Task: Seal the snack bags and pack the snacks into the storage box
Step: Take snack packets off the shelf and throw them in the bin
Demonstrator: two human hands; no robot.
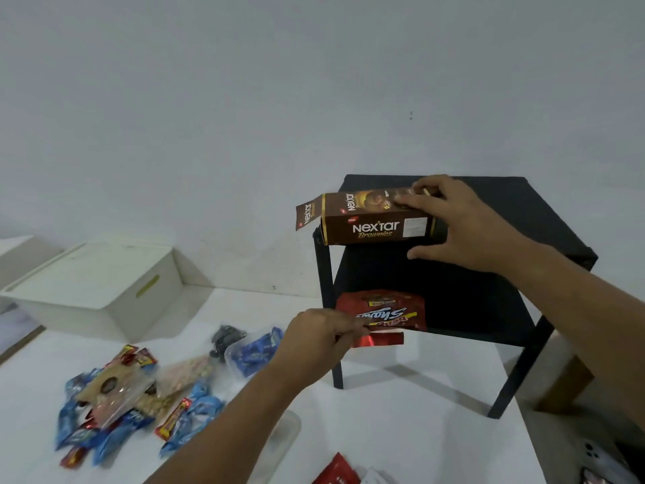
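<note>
My right hand (464, 221) grips a brown Nextar Brownies carton (370, 218) at the front left corner of the black rack's top shelf (523, 204); the carton's left end flap hangs open. My left hand (316, 338) pinches the near edge of a red snack bag (382, 309) lying on the rack's lower shelf. The white storage box (94, 291), lid on, stands at the far left against the wall. A heap of blue and red snack packets and clear bags (132, 399) lies on the white table, left of my left arm.
A clear tub of blue packets (253, 351) sits beside dark clips (223, 338). A clear lid (282, 438) lies under my left forearm. Another red packet (336, 471) pokes in at the bottom edge. A phone (593, 455) lies at bottom right.
</note>
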